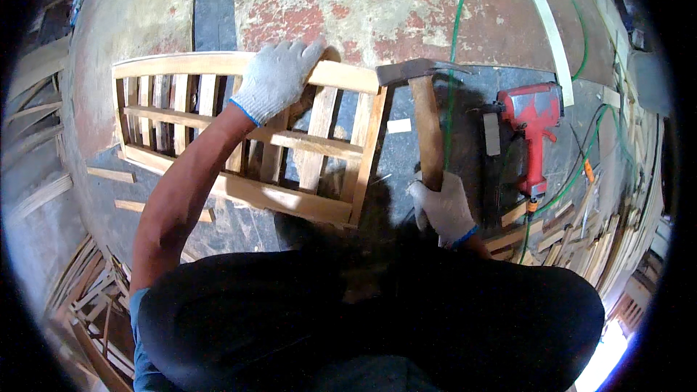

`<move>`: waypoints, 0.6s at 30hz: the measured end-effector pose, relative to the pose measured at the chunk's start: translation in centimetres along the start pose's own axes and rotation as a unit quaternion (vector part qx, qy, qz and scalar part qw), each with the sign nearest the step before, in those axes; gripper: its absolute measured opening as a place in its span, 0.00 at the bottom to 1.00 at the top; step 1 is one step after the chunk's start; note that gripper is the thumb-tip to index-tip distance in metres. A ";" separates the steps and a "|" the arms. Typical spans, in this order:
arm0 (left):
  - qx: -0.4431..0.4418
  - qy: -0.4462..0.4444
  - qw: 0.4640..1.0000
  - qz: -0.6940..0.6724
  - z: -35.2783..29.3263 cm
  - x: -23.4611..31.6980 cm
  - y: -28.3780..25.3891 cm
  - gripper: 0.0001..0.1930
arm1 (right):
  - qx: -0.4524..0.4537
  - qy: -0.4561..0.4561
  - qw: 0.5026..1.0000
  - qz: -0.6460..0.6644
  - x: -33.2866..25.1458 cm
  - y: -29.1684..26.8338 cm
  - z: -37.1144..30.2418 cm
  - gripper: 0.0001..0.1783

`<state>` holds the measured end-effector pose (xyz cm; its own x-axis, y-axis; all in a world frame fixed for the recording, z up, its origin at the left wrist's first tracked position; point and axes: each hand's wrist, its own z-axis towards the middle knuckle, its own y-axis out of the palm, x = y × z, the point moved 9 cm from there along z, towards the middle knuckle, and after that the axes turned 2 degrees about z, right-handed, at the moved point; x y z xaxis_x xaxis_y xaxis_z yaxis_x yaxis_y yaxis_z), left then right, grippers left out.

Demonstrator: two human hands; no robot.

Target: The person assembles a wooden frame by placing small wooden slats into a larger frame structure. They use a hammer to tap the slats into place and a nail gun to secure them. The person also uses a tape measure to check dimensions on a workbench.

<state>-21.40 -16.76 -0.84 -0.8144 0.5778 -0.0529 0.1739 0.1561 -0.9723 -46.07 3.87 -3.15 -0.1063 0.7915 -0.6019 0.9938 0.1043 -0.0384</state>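
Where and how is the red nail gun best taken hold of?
Probably by the narrow handle of the red nail gun, from above and the right: the handle points toward the picture's bottom, while a long black part lies along its left. The right hand holds the hammer, so free it first.

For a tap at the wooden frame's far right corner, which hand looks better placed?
Right, most likely: the right hand grips the hammer, its head right beside that corner of the wooden frame. The left hand is on the far rail, seemingly better placed for steadying.
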 end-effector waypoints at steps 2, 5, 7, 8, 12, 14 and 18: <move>0.037 0.024 0.999 -0.016 -0.1 -0.4 0.1 0.21 | -0.003 -0.019 1.000 -0.005 -0.4 -0.4 0.3 0.09; 0.074 0.050 0.996 -0.029 0.1 -0.1 -0.8 0.16 | -0.019 -0.028 0.999 0.009 -2.3 -0.9 0.7 0.10; 0.059 0.009 0.998 -0.023 1.7 -2.2 -0.7 0.15 | -0.014 -0.041 0.999 -0.011 -3.9 -1.7 1.6 0.10; 0.037 -0.027 0.999 -0.023 2.7 -4.0 -0.8 0.16 | -0.011 -0.048 0.999 -0.021 -4.8 -2.1 1.9 0.10; 0.151 -0.062 0.987 -0.005 5.4 -11.7 -2.4 0.09 | -0.008 -0.073 0.997 0.011 -9.4 -3.4 2.8 0.10; 0.119 -0.088 0.989 -0.001 6.6 -13.8 -1.2 0.10 | -0.008 -0.077 0.997 0.026 -12.1 -3.6 2.8 0.10; 0.115 -0.098 0.989 -0.008 6.9 -15.0 -0.3 0.13 | 0.025 -0.123 0.989 0.077 -15.0 -2.5 3.8 0.08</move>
<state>-13.04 -31.04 -1.29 -0.9119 0.4063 -0.0578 0.0479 -0.0344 -0.9983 -46.80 -10.59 2.92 0.0516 0.6249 -0.7790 0.9986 -0.0408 0.0334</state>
